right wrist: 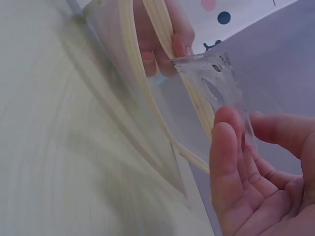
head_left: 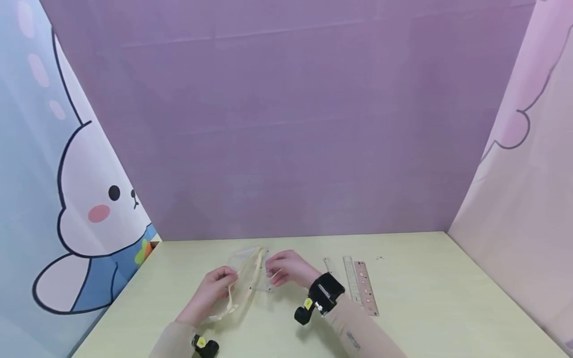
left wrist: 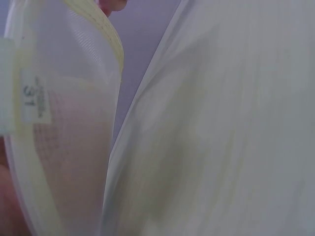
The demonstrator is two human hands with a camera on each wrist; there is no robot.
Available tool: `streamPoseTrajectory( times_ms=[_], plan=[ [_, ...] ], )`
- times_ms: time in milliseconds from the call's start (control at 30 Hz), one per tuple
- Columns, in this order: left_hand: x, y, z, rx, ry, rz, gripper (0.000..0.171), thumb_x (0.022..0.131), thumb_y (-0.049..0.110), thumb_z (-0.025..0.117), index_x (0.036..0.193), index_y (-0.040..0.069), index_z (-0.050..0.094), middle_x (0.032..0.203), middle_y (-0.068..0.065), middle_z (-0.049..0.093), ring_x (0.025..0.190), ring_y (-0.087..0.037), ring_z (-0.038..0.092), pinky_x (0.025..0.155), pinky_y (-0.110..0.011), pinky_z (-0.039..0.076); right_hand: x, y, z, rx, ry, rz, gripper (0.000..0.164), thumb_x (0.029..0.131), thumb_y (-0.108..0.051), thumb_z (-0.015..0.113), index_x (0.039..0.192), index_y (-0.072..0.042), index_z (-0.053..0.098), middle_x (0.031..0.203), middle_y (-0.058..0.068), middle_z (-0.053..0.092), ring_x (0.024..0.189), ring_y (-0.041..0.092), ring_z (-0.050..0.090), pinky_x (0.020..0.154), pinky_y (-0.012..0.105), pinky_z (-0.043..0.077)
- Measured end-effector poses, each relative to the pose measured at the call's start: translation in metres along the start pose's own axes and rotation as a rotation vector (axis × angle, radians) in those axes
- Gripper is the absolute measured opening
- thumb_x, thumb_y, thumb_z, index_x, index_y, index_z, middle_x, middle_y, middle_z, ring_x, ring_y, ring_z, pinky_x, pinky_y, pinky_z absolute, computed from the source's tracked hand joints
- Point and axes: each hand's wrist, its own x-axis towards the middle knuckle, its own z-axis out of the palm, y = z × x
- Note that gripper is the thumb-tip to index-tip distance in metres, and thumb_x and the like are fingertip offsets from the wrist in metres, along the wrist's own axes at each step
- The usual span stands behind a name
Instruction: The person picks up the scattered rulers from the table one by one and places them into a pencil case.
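Observation:
My left hand (head_left: 214, 287) holds a see-through zip pouch (left wrist: 81, 142) with pale yellow zipper edges, its mouth spread apart. A small white label (left wrist: 34, 98) marked 31 shows on the pouch in the left wrist view. At the pouch's mouth, my right hand (head_left: 291, 268) pinches a clear plastic set square (right wrist: 199, 73) with scale marks and a cut-out. In the right wrist view the set square lies by the yellow zipper edge (right wrist: 165, 130); how far it reaches into the pouch I cannot tell.
Right of my hands lie a clear ruler (head_left: 352, 278) and a pink ruler (head_left: 366, 288) with cut-out shapes. A shorter clear piece (head_left: 328, 263) is partly behind my right wrist. A purple panel (head_left: 304, 124) rises at the table's back edge, with printed curtains at both sides.

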Motion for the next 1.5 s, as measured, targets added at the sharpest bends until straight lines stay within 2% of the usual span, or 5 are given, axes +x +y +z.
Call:
streamPoseTrajectory(
  times_ms=[467, 833, 1067, 1267, 1500],
  plan=[
    [0.000, 0.000, 0.002, 0.021, 0.018, 0.025, 0.022, 0.092, 0.018, 0.064, 0.099, -0.003, 0.060, 0.084, -0.006, 0.057, 0.074, -0.016, 0.053, 0.061, -0.025, 0.047, 0.016, 0.002, 0.026, -0.073, 0.001, 0.072, 0.018, 0.090, -0.011, 0.065, 0.095, 0.006, 0.067, 0.073, 0.009, 0.067, 0.058, 0.015, 0.063, 0.058, 0.032, 0.056],
    [-0.001, 0.003, 0.004, 0.012, 0.028, 0.033, 0.021, 0.091, 0.015, 0.064, 0.097, -0.004, 0.059, 0.083, -0.007, 0.055, 0.074, -0.018, 0.053, 0.060, -0.027, 0.048, 0.023, -0.001, 0.040, -0.121, -0.038, 0.103, 0.014, 0.086, -0.008, 0.067, 0.086, 0.005, 0.069, 0.068, 0.007, 0.067, 0.051, 0.011, 0.059, 0.044, 0.018, 0.044],
    [-0.001, 0.004, 0.004, -0.014, 0.045, 0.035, 0.016, 0.091, 0.015, 0.065, 0.095, 0.000, 0.060, 0.081, -0.005, 0.055, 0.072, -0.016, 0.052, 0.057, -0.026, 0.046, 0.027, -0.002, 0.049, -0.140, -0.036, 0.105, 0.014, 0.086, -0.007, 0.067, 0.085, 0.006, 0.069, 0.070, 0.012, 0.069, 0.048, 0.010, 0.059, 0.042, 0.017, 0.042],
    [0.000, 0.002, 0.003, -0.014, 0.032, 0.039, 0.018, 0.090, 0.015, 0.065, 0.098, -0.001, 0.060, 0.086, -0.008, 0.058, 0.075, -0.017, 0.054, 0.061, -0.028, 0.050, 0.028, -0.004, 0.061, -0.179, 0.004, 0.117, 0.013, 0.085, -0.004, 0.066, 0.082, 0.008, 0.069, 0.071, 0.017, 0.069, 0.045, 0.009, 0.056, 0.040, 0.015, 0.039],
    [-0.001, 0.002, 0.002, 0.008, 0.040, 0.039, 0.020, 0.090, 0.016, 0.066, 0.098, -0.002, 0.061, 0.086, -0.007, 0.058, 0.077, -0.017, 0.053, 0.062, -0.027, 0.047, 0.030, -0.001, 0.068, -0.228, -0.004, 0.118, 0.012, 0.085, -0.004, 0.064, 0.077, 0.005, 0.070, 0.070, 0.017, 0.069, 0.045, 0.009, 0.056, 0.039, 0.015, 0.039]
  ],
)
